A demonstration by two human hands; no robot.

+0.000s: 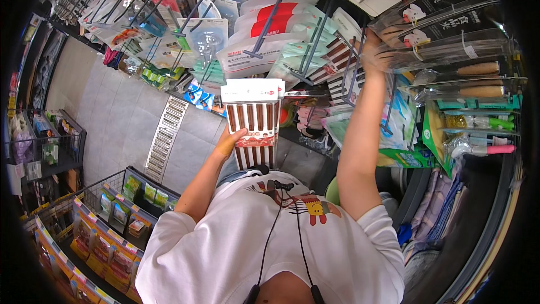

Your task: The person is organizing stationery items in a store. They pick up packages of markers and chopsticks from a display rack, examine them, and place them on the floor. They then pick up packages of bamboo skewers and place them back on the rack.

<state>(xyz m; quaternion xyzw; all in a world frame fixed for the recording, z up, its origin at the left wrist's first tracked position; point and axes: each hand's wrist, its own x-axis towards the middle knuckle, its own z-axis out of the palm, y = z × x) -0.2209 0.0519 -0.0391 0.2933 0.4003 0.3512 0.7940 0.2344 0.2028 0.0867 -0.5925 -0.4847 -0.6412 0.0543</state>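
My left hand (230, 141) grips flat packs of brown chopsticks (253, 118) by their left edge, in front of my body. The packs have white header cards and a red printed band. At least two overlap, one behind another. My right arm is stretched up to the display at the upper right. There my right hand (373, 48) is among the hanging packs, with its fingers partly hidden by clear plastic packaging and a hook. Just left of it, similar chopstick packs (337, 57) hang on dark metal hooks.
White mesh washing bags (253, 57) hang on protruding hooks (270, 21) ahead. Packaged tongs (443, 50) and wooden-handled utensils (479, 68) are at the right. Wire-basket shelves (105, 215) with bagged goods stand lower left. A metal drain grate (166, 137) crosses the grey tiled floor (114, 105).
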